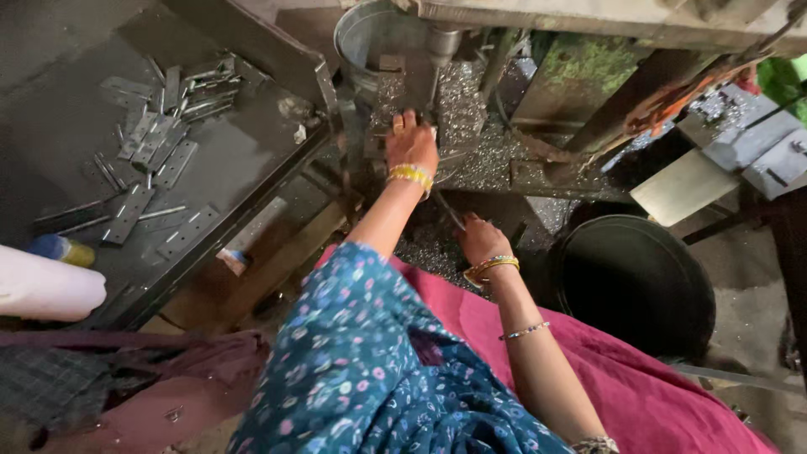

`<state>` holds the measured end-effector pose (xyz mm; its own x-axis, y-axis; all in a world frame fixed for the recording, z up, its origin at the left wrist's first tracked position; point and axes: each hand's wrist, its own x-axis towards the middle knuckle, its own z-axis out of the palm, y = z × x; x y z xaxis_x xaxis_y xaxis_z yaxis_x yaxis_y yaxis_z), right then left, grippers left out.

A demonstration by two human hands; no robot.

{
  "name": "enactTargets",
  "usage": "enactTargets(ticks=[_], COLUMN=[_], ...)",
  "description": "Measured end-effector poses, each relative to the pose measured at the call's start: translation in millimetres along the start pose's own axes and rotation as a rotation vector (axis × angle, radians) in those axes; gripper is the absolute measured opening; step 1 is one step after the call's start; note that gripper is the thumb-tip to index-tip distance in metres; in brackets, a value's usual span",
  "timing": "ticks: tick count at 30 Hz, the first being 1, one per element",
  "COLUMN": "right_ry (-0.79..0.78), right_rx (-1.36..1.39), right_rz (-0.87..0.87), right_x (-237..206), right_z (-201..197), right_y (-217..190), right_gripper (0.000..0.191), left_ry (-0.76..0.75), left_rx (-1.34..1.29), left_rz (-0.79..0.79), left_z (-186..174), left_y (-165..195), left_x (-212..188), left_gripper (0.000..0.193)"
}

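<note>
Head view: left hand presses flat on a metal piece under the drill, right hand closed around a thin rod, shavings all over the bench.

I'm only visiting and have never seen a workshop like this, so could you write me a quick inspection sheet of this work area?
Surface: drill table strewn with metal shavings.
Job's things: small workpiece, hidden under the left hand, below the drill spindle.
Clutter: flat metal strips loose in dark tray.
Grippers: left hand pressed on the table; right hand lower, grips a thin dark handle.
Cables: nothing seen.
Surroundings: black bucket at right.
</note>
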<state>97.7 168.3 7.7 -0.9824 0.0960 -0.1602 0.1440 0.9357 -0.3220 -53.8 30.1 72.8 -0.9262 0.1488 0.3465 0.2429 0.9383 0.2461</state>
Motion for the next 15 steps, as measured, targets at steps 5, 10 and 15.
enactTargets(ticks=[5, 10, 15], right_ry=[-0.034, 0.024, -0.020], right_rx=[-0.128, -0.062, 0.068], right_rz=[0.040, 0.017, 0.182], right_x=[14, 8, -25], right_z=[-21, -31, 3], right_y=[-7, -12, -11], right_gripper=[0.038, 0.042, 0.054], left_ry=[0.086, 0.003, 0.107], left_rx=[0.032, 0.104, 0.058], left_rz=[0.141, 0.043, -0.022], left_z=[9, 16, 18], left_y=[-26, -20, -15], left_x=[-20, -3, 5], left_gripper=[0.064, 0.063, 0.069])
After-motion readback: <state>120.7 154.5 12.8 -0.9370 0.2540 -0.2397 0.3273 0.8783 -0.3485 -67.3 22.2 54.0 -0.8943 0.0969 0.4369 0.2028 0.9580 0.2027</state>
